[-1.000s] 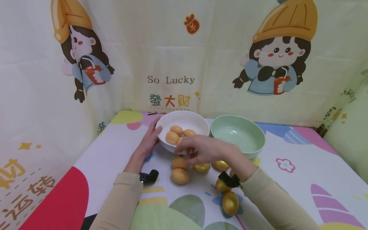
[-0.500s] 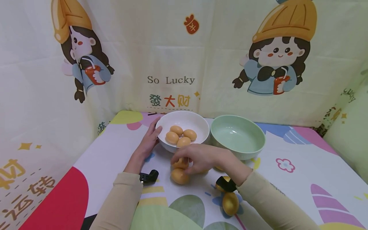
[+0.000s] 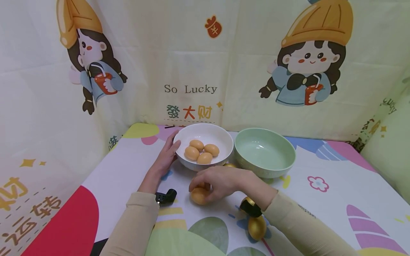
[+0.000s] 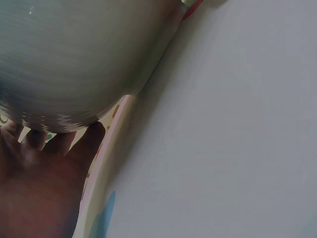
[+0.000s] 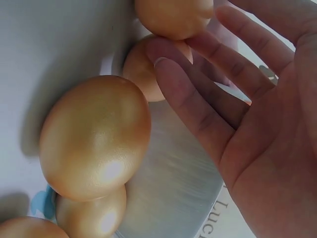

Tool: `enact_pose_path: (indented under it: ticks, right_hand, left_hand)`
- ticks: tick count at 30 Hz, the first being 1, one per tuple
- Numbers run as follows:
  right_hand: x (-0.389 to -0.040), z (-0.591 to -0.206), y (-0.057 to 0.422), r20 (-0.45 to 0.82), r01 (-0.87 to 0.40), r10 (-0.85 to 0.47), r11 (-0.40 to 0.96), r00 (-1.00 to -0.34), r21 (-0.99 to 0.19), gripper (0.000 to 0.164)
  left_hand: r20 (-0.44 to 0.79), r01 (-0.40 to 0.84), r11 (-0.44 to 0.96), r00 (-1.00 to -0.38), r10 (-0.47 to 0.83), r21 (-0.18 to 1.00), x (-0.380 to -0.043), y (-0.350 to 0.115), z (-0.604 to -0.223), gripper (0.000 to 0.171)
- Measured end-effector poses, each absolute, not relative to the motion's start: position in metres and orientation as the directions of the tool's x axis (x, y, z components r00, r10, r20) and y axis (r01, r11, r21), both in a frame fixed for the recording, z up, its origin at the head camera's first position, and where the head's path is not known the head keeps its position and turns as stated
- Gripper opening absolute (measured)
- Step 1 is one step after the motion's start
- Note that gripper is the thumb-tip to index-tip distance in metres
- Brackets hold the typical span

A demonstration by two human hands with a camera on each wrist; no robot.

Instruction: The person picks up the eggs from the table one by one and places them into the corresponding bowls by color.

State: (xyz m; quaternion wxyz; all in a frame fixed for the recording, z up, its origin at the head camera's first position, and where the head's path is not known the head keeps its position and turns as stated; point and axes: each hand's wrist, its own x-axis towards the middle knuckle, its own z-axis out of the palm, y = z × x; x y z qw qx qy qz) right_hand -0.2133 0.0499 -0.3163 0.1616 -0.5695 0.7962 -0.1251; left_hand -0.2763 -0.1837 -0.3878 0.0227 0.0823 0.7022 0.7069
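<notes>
- Head: sorting brown eggs into the white bowl (image 3: pixel 189 165), centre, seems in hand; 4 bowl eggs (image 3: pixel 192 153) lie there. The right hand (image 3: pixel 219 180) curls over 2 loose eggs (image 3: pixel 198 197) below; I cannot tell whether it grips. Next likely needs a secure pinch. Writing (image 3: pixel 190 89), upper middle: "So Lucky", "發大财".
- Left wrist: left hand (image 4: pixel 44 183), lower left, fingers apart against the bowl.
- Right wrist: gold egg (image 5: pixel 96 139), centre left; sideways "Luc" lettering (image 5: pixel 215 218), lower middle.
</notes>
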Motion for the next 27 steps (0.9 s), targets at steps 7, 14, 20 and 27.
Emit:
enact_pose_path:
  ticks: [7, 14, 20, 27]
  right_hand:
    - [-0.211, -0.322, 0.046, -0.159, -0.881, -0.939, 0.341, -0.305, -0.328, 0.039]
    - [-0.209, -0.328, 0.044, -0.154, -0.896, -0.942, 0.332, -0.299, -0.293, 0.042]
    - [-0.210, -0.330, 0.044, -0.120, -0.911, -0.955, 0.296, -0.273, -0.287, 0.036]
    - [-0.210, -0.327, 0.047, -0.117, -0.901, -0.952, 0.307, -0.284, -0.308, 0.040]
  left_hand:
    - [0.085, 0.084, -0.008, -0.986, 0.143, 0.996, -0.275, -0.184, -0.387, 0.060]
    - [0.077, 0.076, -0.013, -0.987, 0.144, 0.997, -0.277, -0.184, -0.388, 0.060]
    - [0.083, 0.082, -0.015, -0.985, 0.150, 0.997, -0.277, -0.184, -0.387, 0.060]
    - [0.103, 0.103, -0.009, -0.981, 0.167, 0.995, -0.278, -0.184, -0.389, 0.059]
